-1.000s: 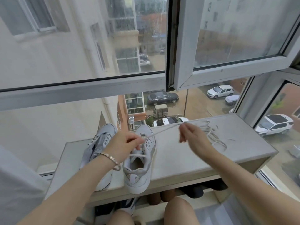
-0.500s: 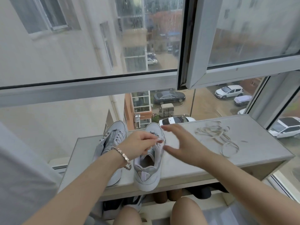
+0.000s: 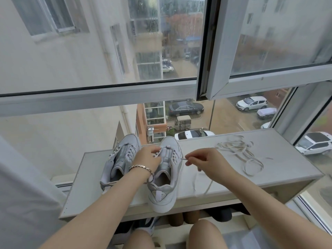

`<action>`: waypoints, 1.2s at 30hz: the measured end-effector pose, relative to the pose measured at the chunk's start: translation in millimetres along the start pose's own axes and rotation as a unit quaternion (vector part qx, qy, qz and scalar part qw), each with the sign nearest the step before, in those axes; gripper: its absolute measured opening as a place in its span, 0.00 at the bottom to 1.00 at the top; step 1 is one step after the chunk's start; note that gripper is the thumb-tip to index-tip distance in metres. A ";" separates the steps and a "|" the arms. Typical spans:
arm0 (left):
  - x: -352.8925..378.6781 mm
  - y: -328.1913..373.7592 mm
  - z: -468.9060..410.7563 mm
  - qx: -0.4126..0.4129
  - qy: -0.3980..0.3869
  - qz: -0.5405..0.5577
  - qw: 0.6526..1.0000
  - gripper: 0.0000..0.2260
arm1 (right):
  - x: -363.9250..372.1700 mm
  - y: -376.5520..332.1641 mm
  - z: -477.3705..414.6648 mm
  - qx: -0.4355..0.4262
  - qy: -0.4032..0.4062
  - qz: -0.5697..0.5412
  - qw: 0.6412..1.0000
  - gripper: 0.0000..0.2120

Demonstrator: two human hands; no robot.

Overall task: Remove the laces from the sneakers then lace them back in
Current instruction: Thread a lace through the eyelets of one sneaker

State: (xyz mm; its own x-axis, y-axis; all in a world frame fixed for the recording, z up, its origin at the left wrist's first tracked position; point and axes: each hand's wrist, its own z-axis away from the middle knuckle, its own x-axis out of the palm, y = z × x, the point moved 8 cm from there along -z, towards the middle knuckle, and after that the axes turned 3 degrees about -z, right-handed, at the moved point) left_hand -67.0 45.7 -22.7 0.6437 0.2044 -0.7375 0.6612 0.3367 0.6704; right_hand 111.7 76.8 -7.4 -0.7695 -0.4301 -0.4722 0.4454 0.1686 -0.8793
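Two pale grey sneakers stand side by side on a grey shelf top point(image 3: 100, 191), toes toward the window. My left hand point(image 3: 148, 159) grips the eyelet area of the right sneaker point(image 3: 166, 184), fingers curled at the lace holes. The left sneaker point(image 3: 122, 159) sits beside it. My right hand point(image 3: 206, 163) pinches the tip of a white lace point(image 3: 195, 184), which hangs down in a loop onto the shelf. A second loose lace point(image 3: 246, 155) lies in a tangled heap at the right.
The shelf stands against a large window point(image 3: 107, 97), with an open sash point(image 3: 269, 81) above right. Dark shoes point(image 3: 221, 213) sit in the compartment under the shelf top. My knees show at the bottom edge.
My right hand let go of the taut lace, reached toward the sneaker with open fingers, and now pinches a lace tip beside the shoe. The left hand stayed on the right sneaker.
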 end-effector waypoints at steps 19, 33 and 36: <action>16.2 -23.0 13.8 -0.028 -0.044 -0.006 0.999 0.17 | 51.7 28.1 -43.9 0.040 0.023 0.102 0.994 0.07; 18.0 -33.4 7.8 -0.029 -0.006 -0.011 0.999 0.15 | 68.3 16.8 -53.6 0.001 -0.001 0.219 0.976 0.10; 18.5 -35.1 8.2 -0.033 -0.008 -0.002 0.999 0.16 | 68.2 15.3 -51.9 -0.007 -0.001 0.230 0.973 0.10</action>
State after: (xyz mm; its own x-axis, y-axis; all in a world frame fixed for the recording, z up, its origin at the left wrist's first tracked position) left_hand -75.1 30.1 -59.3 0.6469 0.1889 -0.7388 0.6371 0.3985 0.6598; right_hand 42.2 96.1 -56.3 -0.4892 -0.3088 -0.8157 0.7359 0.3558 -0.5761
